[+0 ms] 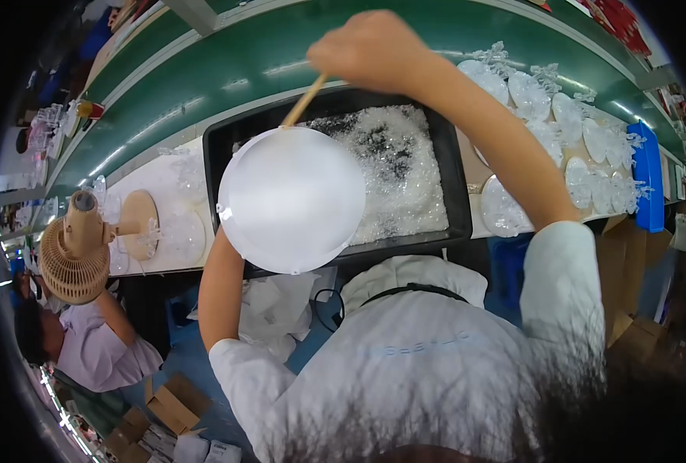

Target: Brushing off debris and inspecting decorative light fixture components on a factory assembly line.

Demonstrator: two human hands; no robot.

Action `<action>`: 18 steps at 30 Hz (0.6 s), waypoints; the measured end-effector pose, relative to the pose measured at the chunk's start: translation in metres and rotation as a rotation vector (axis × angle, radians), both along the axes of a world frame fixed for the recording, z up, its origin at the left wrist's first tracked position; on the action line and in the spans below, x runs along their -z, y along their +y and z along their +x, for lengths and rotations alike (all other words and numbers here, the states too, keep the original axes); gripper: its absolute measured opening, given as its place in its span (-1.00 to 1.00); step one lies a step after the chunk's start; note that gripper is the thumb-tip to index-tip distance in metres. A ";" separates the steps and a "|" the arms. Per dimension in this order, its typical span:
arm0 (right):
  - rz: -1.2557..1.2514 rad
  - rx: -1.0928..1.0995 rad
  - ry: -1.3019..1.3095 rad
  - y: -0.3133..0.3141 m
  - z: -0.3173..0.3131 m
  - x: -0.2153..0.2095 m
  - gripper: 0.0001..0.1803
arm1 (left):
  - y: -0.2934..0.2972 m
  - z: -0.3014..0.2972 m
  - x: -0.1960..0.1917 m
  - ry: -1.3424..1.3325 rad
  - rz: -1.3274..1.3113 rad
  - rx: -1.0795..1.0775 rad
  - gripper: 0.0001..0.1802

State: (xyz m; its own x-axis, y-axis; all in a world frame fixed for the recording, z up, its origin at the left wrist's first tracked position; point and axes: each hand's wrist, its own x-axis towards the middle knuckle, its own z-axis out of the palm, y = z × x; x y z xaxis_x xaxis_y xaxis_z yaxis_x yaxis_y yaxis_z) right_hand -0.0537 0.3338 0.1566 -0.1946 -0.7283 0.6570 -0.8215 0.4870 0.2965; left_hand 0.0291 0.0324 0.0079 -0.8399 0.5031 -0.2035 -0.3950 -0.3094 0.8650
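A white, frosted round disc (293,201) with small tabs on its rim is held over the left part of a black tray (455,170). My left forearm (221,289) runs up behind the disc and holds it up; the disc hides that hand and its fingers. Above the tray's far edge, my right hand (370,50) is closed around a thin, light wooden stick (306,100). The stick slants down to the disc's far rim, where its tip seems to touch. White, glittering loose material (397,174) covers much of the tray's bottom.
Several clear, ornamented discs (566,119) stand on the table at right, beside a blue bin (648,177). A beige fan (77,251) is at left, with more clear pieces (181,231) near it. A co-worker (100,339) sits at lower left near cardboard boxes (177,401).
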 end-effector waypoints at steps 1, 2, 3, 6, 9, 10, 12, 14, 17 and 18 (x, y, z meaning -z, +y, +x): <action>-0.154 0.135 -0.027 0.007 0.004 -0.008 -0.81 | -0.002 0.001 -0.003 -0.204 0.317 0.023 -0.35; -0.308 0.269 -0.057 0.016 0.014 -0.014 -0.83 | -0.004 0.001 -0.005 -0.406 0.636 0.045 -0.35; -0.416 0.406 -0.225 0.027 0.032 -0.019 -0.76 | 0.011 -0.004 -0.033 -0.218 0.795 0.288 -0.33; -0.789 0.526 -0.870 0.041 0.084 -0.022 -0.62 | 0.009 -0.001 -0.070 0.103 0.219 0.188 -0.46; -0.773 0.340 -1.272 0.049 0.129 0.015 -0.66 | 0.004 0.014 -0.092 0.539 -0.663 -0.001 -0.61; -0.844 0.217 -1.406 0.046 0.139 0.028 -0.68 | 0.002 0.016 -0.099 0.669 -0.968 -0.069 -0.64; -0.991 0.089 -1.551 0.032 0.160 0.043 -0.73 | 0.022 0.019 -0.114 0.807 -0.846 -0.160 -0.70; -1.143 -0.048 -1.693 0.016 0.172 0.049 -0.71 | 0.032 0.017 -0.117 1.192 -1.025 -0.114 -0.75; -1.174 -0.048 -1.853 0.007 0.182 0.053 -0.65 | 0.049 0.018 -0.135 1.210 -1.094 -0.110 -0.76; -1.178 -0.049 -1.860 0.009 0.180 0.056 -0.65 | 0.053 0.019 -0.144 1.135 -1.144 -0.069 -0.72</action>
State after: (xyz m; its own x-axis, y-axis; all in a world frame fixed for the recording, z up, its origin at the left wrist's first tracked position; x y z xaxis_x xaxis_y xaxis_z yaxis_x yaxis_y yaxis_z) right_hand 0.1263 0.3425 0.1009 -0.9443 -0.2754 -0.1799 0.2443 -0.2208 -0.9442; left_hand 0.0484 0.0857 0.1521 -0.8247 0.4890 0.2842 0.5646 0.6822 0.4645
